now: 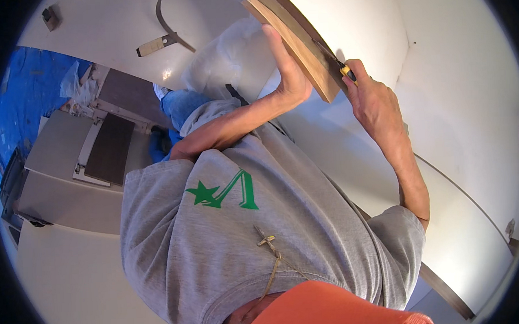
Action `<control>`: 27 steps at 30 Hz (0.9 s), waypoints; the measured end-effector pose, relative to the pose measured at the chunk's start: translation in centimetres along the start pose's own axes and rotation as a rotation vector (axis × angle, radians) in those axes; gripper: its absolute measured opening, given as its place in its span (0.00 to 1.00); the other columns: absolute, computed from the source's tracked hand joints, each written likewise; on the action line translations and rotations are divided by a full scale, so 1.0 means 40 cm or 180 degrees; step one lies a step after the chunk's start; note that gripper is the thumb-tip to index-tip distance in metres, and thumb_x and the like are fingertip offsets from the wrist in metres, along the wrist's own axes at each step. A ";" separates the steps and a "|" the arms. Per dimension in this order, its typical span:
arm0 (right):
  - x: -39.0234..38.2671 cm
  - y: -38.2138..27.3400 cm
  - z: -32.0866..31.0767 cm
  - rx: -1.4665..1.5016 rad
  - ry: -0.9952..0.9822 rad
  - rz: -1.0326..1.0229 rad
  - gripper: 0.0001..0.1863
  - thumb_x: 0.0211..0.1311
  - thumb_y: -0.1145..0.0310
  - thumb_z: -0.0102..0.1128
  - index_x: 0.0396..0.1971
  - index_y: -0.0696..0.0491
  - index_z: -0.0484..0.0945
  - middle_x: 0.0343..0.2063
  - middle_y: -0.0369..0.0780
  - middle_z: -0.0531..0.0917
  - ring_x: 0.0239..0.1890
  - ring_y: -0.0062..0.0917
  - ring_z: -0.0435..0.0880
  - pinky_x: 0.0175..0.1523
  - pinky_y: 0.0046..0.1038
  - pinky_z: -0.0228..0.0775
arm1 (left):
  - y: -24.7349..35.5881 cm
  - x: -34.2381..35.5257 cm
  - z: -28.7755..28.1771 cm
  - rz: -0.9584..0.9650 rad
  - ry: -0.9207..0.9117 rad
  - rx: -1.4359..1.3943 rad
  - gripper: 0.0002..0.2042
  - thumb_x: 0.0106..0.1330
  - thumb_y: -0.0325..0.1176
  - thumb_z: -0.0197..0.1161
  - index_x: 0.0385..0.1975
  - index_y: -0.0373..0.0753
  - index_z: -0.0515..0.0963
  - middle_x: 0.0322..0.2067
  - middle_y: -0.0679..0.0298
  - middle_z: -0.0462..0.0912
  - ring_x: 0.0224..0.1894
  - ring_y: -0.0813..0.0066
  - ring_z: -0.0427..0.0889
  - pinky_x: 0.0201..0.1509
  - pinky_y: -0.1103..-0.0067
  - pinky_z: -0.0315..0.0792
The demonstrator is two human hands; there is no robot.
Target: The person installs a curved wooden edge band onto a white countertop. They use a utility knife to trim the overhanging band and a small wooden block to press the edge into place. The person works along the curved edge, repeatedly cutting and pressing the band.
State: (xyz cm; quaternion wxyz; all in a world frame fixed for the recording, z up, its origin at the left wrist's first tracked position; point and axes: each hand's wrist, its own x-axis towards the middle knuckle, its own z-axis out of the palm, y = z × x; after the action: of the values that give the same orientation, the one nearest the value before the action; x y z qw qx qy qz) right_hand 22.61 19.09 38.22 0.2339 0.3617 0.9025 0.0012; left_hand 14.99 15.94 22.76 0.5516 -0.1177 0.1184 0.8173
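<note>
A light wood board (pixel 294 47) slants down from the top edge, with a dark strip (pixel 306 28) running along its right side. My left hand (pixel 292 76) supports the board from the left, its thumb stretched up along the wood; the other fingers are hidden. On the other side, my right hand (pixel 377 99) grips a yellow and black utility knife (pixel 347 72). The knife's narrow tip points up and left, lying against the dark strip near the board's lower end. Whether the blade cuts into it is too small to tell.
A scraper (pixel 153 46) with a pale handle lies beside a curved dark strip (pixel 162 18). Clear plastic (pixel 223 56) is bunched below the board. At left are a small dark block (pixel 50 18), blue sheeting (pixel 27 85) and a grey cabinet (pixel 59 144) with a dark panel (pixel 110 148).
</note>
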 end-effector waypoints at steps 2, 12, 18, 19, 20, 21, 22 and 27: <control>-0.003 0.005 0.002 -0.0009 -0.0016 0.0025 0.09 0.75 0.68 0.54 0.48 0.51 0.65 0.14 0.45 0.77 0.17 0.45 0.78 0.22 0.43 0.68 | 0.003 -0.001 0.002 0.0010 -0.0010 0.0025 0.49 0.65 0.81 0.31 0.68 0.41 0.60 0.60 0.63 0.66 0.61 0.70 0.65 0.66 0.72 0.60; -0.024 0.026 0.003 0.0023 -0.0205 0.0203 0.09 0.75 0.68 0.54 0.48 0.51 0.65 0.14 0.46 0.78 0.17 0.46 0.78 0.22 0.44 0.66 | 0.008 -0.005 0.002 0.0147 -0.0060 0.0147 0.49 0.65 0.80 0.34 0.72 0.41 0.55 0.63 0.61 0.63 0.64 0.69 0.63 0.68 0.71 0.58; -0.063 0.041 0.008 0.0101 -0.0210 0.0256 0.11 0.74 0.69 0.56 0.49 0.51 0.66 0.14 0.46 0.78 0.18 0.47 0.78 0.23 0.45 0.66 | -0.016 0.007 -0.015 0.0188 -0.0013 -0.0041 0.50 0.64 0.80 0.41 0.73 0.42 0.54 0.66 0.59 0.60 0.67 0.68 0.61 0.70 0.70 0.58; -0.065 0.042 0.012 0.0156 -0.0142 0.0193 0.11 0.74 0.69 0.56 0.49 0.51 0.66 0.14 0.47 0.78 0.18 0.47 0.78 0.23 0.45 0.66 | -0.017 0.009 -0.020 0.0187 -0.0089 -0.0082 0.50 0.63 0.80 0.43 0.73 0.42 0.52 0.67 0.58 0.59 0.69 0.67 0.60 0.71 0.70 0.58; -0.065 0.043 0.015 0.0108 -0.0207 0.0286 0.11 0.74 0.69 0.56 0.49 0.51 0.66 0.14 0.47 0.78 0.18 0.47 0.78 0.24 0.45 0.66 | -0.021 0.007 -0.025 0.0232 -0.0180 -0.0149 0.51 0.63 0.79 0.46 0.74 0.42 0.50 0.68 0.57 0.57 0.71 0.67 0.58 0.72 0.69 0.58; -0.065 0.042 0.014 0.0076 -0.0211 0.0298 0.11 0.74 0.68 0.56 0.50 0.51 0.66 0.14 0.47 0.78 0.19 0.47 0.78 0.25 0.46 0.67 | -0.025 0.007 -0.027 0.0172 -0.0104 -0.0175 0.50 0.63 0.80 0.45 0.73 0.42 0.52 0.67 0.58 0.59 0.69 0.67 0.60 0.71 0.70 0.58; -0.063 0.040 0.009 0.0035 -0.0207 0.0295 0.11 0.74 0.68 0.56 0.50 0.51 0.66 0.14 0.47 0.78 0.19 0.47 0.78 0.25 0.46 0.67 | -0.028 0.009 -0.028 0.0180 -0.0070 -0.0229 0.50 0.63 0.80 0.43 0.73 0.42 0.54 0.66 0.60 0.60 0.66 0.68 0.62 0.70 0.70 0.58; -0.067 0.011 -0.091 -0.0105 -0.0647 0.0587 0.09 0.75 0.67 0.54 0.49 0.51 0.67 0.15 0.47 0.78 0.20 0.47 0.79 0.28 0.46 0.68 | -0.025 0.008 -0.024 0.0184 0.0006 -0.0212 0.49 0.64 0.80 0.41 0.72 0.43 0.57 0.64 0.62 0.63 0.64 0.68 0.63 0.69 0.71 0.59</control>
State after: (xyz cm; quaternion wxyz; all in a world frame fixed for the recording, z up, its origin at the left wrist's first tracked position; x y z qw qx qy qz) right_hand 23.04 18.26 42.66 0.3289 0.4375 0.8369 0.0010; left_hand 15.87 16.27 21.71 0.5233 -0.1334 0.0950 0.8363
